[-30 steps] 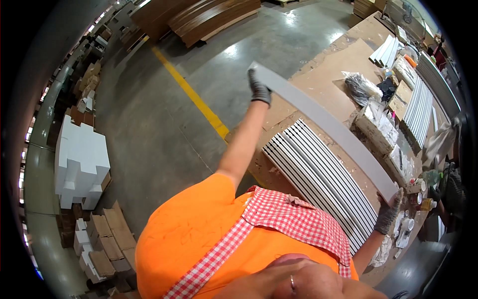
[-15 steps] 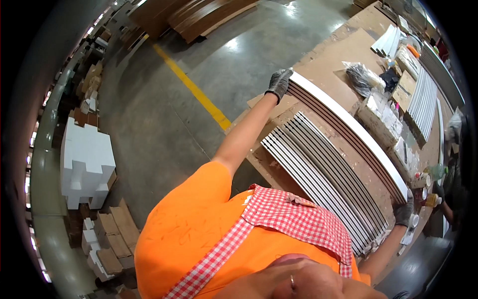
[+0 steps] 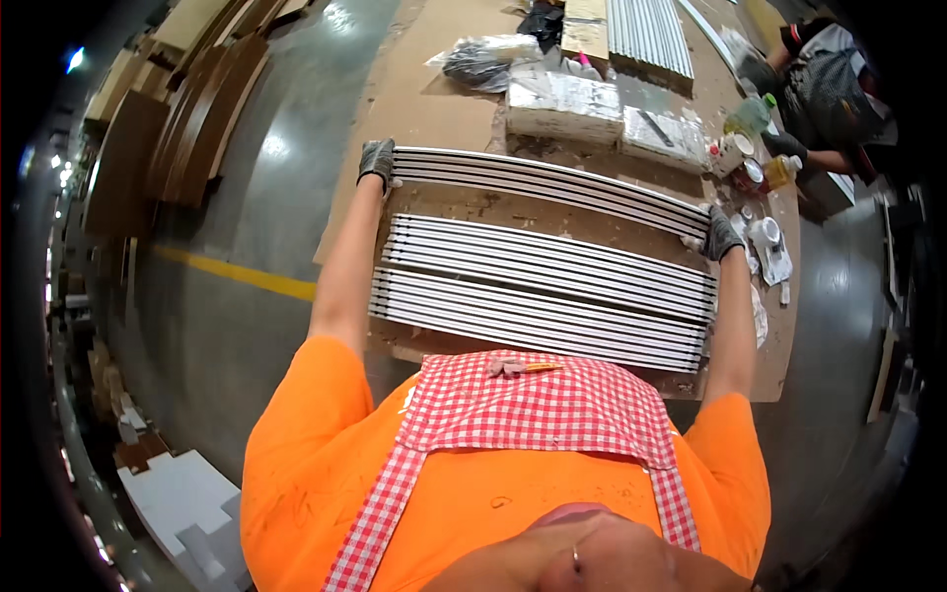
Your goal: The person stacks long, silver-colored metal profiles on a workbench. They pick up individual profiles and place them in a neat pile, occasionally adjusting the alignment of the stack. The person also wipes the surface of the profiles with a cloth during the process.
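My left hand [image 3: 377, 164], in a dark grey glove, is closed round the left end of a stack of long white strips [image 3: 543, 182] with dark lines between them. At the other end of this stack, my gloved right hand [image 3: 724, 235] grips it. The stack lies across the far side of the others, its striped edges showing. Nearer to me, two more groups of white strips rest side by side: a middle group [image 3: 552, 261] and a near group [image 3: 533, 316]. My fingertips are partly hidden by the stack's ends.
The brown tabletop [image 3: 419, 84] carries a plastic-wrapped dark bundle [image 3: 483, 64], a white-smeared block [image 3: 562, 104], and more white strips [image 3: 649, 39]. Bottles and cups, including a yellow bottle [image 3: 781, 170], stand at right beside a co-worker's gloved hand [image 3: 786, 148]. Brown panels [image 3: 197, 128] stand left.
The view has turned toward the table. The held stack has rolled, so its broad white face no longer shows and its striped edges do. Both hands still hold its ends.
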`<move>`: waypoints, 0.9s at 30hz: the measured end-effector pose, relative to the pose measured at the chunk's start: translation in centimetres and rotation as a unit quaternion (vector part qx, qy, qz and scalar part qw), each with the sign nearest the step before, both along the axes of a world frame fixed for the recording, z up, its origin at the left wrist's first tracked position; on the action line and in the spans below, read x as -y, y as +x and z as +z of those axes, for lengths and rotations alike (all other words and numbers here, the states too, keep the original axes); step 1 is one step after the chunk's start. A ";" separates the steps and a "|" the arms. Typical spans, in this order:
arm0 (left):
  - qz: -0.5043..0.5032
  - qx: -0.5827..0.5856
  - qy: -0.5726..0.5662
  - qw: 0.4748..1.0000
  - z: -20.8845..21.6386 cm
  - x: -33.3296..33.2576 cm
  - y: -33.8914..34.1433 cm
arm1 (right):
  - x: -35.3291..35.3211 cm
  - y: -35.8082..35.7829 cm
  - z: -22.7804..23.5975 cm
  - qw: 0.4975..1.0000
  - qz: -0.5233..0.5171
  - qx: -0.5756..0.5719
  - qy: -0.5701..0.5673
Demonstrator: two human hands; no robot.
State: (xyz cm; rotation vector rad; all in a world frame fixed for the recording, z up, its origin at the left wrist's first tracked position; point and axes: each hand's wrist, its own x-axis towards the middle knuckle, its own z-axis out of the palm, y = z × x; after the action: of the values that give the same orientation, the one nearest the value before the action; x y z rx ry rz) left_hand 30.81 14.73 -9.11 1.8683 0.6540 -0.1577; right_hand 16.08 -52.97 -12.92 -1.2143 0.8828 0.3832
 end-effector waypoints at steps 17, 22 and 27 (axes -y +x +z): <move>-0.140 -0.124 0.303 0.934 1.4 1.4 3.5 | -1.0 2.1 4.5 0.985 0.007 -0.068 -0.157; -0.153 -0.088 0.391 0.904 1.2 2.9 3.4 | 4.4 1.6 2.0 0.987 0.013 -0.091 -0.134; -0.122 -0.106 0.394 0.905 2.6 2.5 1.3 | 3.8 2.4 4.7 0.956 -0.021 -0.097 -0.275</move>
State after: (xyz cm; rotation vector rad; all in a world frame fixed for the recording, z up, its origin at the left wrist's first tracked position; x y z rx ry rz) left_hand 32.09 12.20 -6.54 2.7479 0.6837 -0.2938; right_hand 18.47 -56.81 -8.26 -1.6854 1.2337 0.2282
